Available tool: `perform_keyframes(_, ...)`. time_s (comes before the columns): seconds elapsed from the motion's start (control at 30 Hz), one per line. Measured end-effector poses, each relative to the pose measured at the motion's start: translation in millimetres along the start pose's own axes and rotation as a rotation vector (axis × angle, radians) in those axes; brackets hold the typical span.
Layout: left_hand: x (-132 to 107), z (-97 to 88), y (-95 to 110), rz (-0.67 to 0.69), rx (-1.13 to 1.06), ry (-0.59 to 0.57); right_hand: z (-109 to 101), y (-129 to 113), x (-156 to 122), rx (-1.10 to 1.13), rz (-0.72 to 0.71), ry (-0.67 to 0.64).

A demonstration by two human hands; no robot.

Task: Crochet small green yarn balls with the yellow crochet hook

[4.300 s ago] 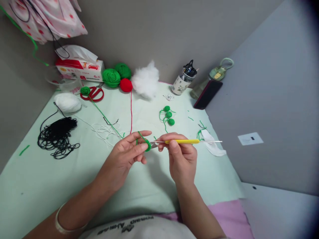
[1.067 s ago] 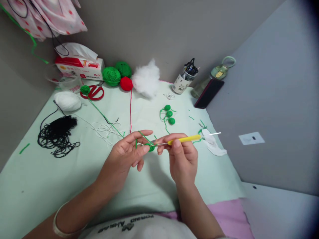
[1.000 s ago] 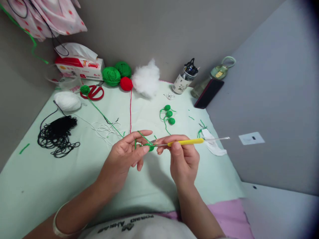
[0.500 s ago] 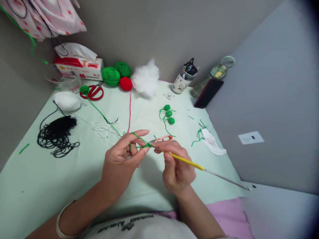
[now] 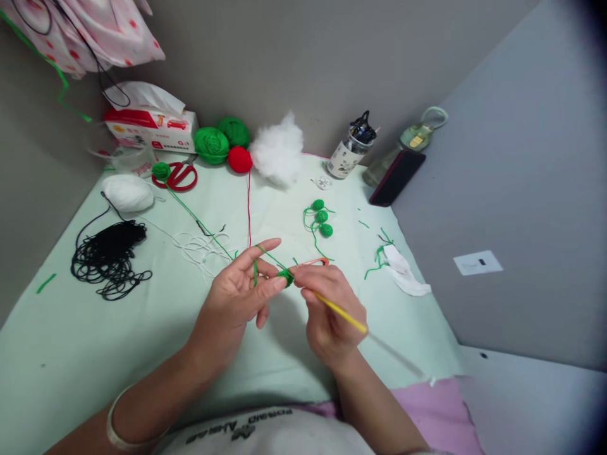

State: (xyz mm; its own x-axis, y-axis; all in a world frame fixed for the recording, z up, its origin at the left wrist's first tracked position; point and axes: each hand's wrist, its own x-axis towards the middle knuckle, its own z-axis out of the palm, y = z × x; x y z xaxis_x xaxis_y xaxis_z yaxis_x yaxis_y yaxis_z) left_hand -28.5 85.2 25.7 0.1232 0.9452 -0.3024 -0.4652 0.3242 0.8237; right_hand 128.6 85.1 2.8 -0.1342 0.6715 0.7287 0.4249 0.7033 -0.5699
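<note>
Between thumb and fingers, my left hand (image 5: 239, 291) pinches a small green crochet piece (image 5: 286, 276). Green yarn (image 5: 213, 237) runs over its raised index finger from a small green ball (image 5: 161, 170) at the back left. My right hand (image 5: 334, 309) is closed round the yellow grip of a crochet hook (image 5: 342, 313). The hook's working tip meets the green piece and is partly hidden by fingers; its metal tail is blurred, pointing down to the right. Behind my right fingers lies an orange-handled tool (image 5: 320, 261), mostly covered.
Black yarn (image 5: 111, 256), white yarn (image 5: 128, 193) and red scissors (image 5: 183, 177) lie left. Green balls (image 5: 212, 145), a red ball (image 5: 239, 159) and white stuffing (image 5: 279, 151) line the wall. Small green crocheted balls (image 5: 321, 216) lie mid-table. A phone (image 5: 397, 178) leans on a bottle (image 5: 417, 136).
My right hand has turned the hook, so its tail swings down and left. My left hand has tilted, its index finger slightly higher, and more of the green piece shows.
</note>
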Motion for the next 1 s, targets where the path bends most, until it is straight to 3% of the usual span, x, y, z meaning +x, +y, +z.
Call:
perform_keyframes(0.13, -1, -0.6, 5, -0.095, -0.086, -0.012, -3, -2, -5, -0.184, -0.15, -0.027)
perform_keyframes(0.27, 1, -4.5, 9, -0.218, -0.131, -0.094, -7, -5, 3, 0.123, 0.107, 0.022)
perform_keyframes(0.43, 3, -9.7, 12, -0.119, -0.019, -0.053, -11, -7, 13, 0.429, 0.44, 0.137)
perform_keyframes(0.6, 1, -8.3, 8, -0.055, 0.049, -0.062, -5, -5, 15, 0.622, 0.611, 0.142)
perform_keyframes(0.8, 0, 1.5, 0, -0.023, 0.0, -0.08, 6, -4, 9, 0.445, 0.47, 0.091)
perform_keyframes(0.9, 0, 3.7, 0, -0.042, -0.061, -0.027, 6, -5, 5, 0.203, 0.222, 0.057)
perform_keyframes(1.0, 2, 1.6, 2, -0.188, -0.164, -0.087, 2, -4, 3, 0.06, 0.065, 0.034)
